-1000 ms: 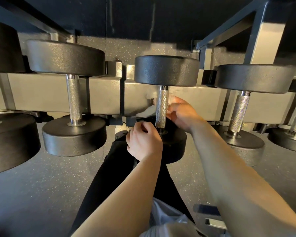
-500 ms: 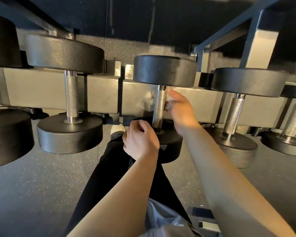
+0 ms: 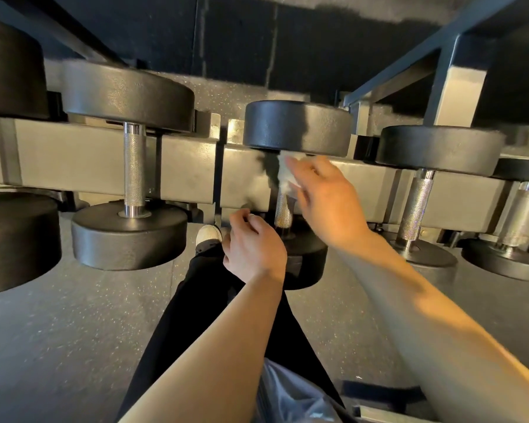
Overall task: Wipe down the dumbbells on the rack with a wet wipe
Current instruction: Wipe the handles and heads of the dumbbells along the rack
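The middle dumbbell [image 3: 298,126] lies across the grey rack beam [image 3: 74,161], black round heads at each end and a knurled steel handle [image 3: 283,212] between. My right hand [image 3: 327,199] is up by the top of that handle, just under the far head, pressing a white wet wipe [image 3: 284,175] against the steel with blurred fingers. My left hand [image 3: 252,248] sits curled at the near head [image 3: 309,257] of the same dumbbell, beside the foot of the handle. What it holds, if anything, is hidden.
More black dumbbells line the rack: one on the left [image 3: 129,166], a larger one at the far left [image 3: 9,239], two on the right [image 3: 434,190]. A dark upper shelf frame [image 3: 458,38] overhangs. My black trouser leg and white shoe [image 3: 208,235] stand on speckled rubber floor.
My right hand has slid the wipe up the handle, from its middle to just under the far head. The left hand has stayed at the near head.
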